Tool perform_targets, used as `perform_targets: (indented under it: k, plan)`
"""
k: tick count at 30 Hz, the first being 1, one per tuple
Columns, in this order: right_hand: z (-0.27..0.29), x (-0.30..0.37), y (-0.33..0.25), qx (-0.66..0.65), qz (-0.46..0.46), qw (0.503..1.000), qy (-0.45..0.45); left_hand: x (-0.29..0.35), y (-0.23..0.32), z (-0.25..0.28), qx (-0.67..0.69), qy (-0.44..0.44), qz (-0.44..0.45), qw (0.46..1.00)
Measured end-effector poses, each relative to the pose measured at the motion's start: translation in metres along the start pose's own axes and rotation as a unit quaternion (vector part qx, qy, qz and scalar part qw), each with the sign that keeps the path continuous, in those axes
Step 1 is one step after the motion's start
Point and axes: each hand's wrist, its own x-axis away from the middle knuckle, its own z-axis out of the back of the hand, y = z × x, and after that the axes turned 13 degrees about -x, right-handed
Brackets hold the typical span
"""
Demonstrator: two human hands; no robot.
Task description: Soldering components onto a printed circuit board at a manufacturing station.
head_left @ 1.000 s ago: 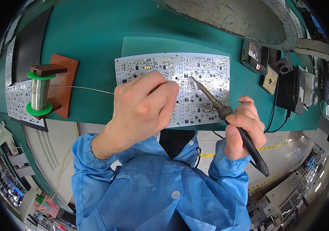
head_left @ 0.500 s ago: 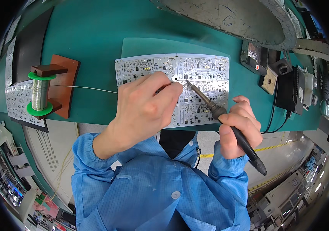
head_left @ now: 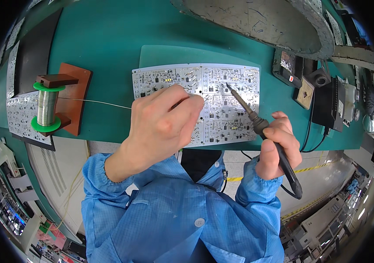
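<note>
Over the circuit board (head_left: 222,115), fingers (head_left: 194,105) were clamped: left hand (head_left: 160,122) on solder wire (head_left: 104,102), right hand (head_left: 280,144) on soldering iron (head_left: 259,123).

one left hand (head_left: 160,125) and one right hand (head_left: 281,144) make two, each with one blue sleeve (head_left: 108,175) behind it. the right hand holds one soldering iron (head_left: 288,171). one white circuit-board panel (head_left: 239,103) lies beneath the left hand, and one solder wire (head_left: 104,103) runs to that hand from its left. farther left of it are one spool (head_left: 47,107) with two green flanges (head_left: 45,125) and one reddish-brown base (head_left: 76,94) with two dark brown blocks (head_left: 58,79). farthest left of that hand lies at least one more board (head_left: 22,114), though one black sheet (head_left: 33,52) makes the count unsure. below the hands, two white buttons (head_left: 200,222) show.
</note>
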Motion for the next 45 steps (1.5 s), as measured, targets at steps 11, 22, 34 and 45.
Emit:
perform_targets:
  k: [11, 22, 34, 45]
  plan:
    - [0.008, 0.008, 0.013, 0.021, -0.003, 0.997, 0.080, -0.002, -0.004, 0.007, -0.017, -0.005, -0.006, 1.000]
    - [0.024, 0.012, 0.047, 0.137, -0.059, 0.974, 0.171, 0.002, -0.011, 0.020, 0.024, 0.039, 0.079, 0.996]
    - [0.029, 0.014, 0.055, 0.130, -0.068, 0.970, 0.192, 0.017, -0.014, 0.022, 0.036, 0.063, 0.112, 0.991]
    - [0.032, 0.015, 0.050, 0.156, -0.071, 0.975, 0.141, 0.054, -0.028, 0.025, 0.069, 0.135, 0.203, 0.967]
